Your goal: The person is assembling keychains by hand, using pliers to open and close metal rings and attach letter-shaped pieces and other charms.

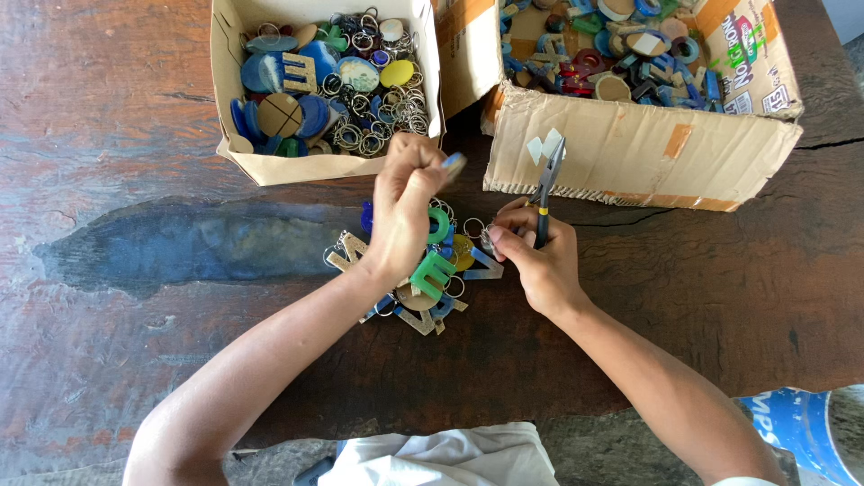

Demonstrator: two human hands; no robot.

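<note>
Dark wooden table (135, 135), left hand (405, 211) pinching a blue piece (453, 164), right hand (535, 256) gripping pliers (546, 184).

Left hand (407, 202) pinching blue piece (453, 164), right hand (533, 252) gripping pliers (545, 184).

green letter (433, 273), yellow-handled pliers (546, 184), brown table (117, 99)

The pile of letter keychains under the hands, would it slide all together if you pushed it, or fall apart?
The pile of keychains would probably spread rather than slide together, since the flat letters lie loosely overlapped on the table. The pieces look thin, so likely light and stiff. Their metal rings might snag each other and drag neighbours along.
</note>
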